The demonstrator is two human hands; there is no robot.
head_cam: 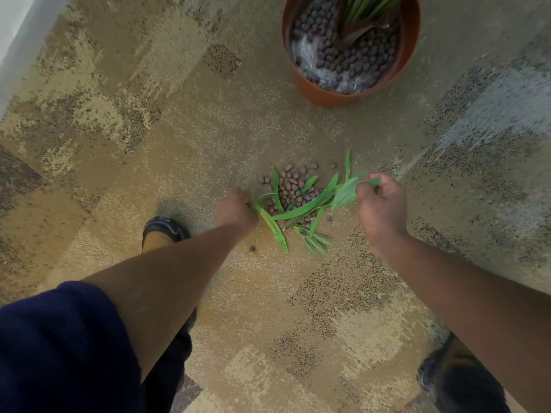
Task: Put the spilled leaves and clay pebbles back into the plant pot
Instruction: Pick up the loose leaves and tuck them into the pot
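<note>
A pile of brown clay pebbles (293,187) lies on the carpet with several green leaves (307,207) scattered over and below it. My left hand (235,213) is at the pile's left edge, fingers closed on the end of a long leaf (272,226). My right hand (383,207) is at the pile's right, pinching a broad leaf (346,192) lifted off the floor. A single pebble (252,249) lies apart below my left hand. The orange plant pot (322,95) stands beyond the pile, upper right, holding pebbles and a green plant.
Patterned beige and brown carpet (134,129) covers the floor. My left shoe (161,234) stands left of the pile, my right shoe (429,377) at lower right. A white wall edge (12,31) runs along the upper left corner.
</note>
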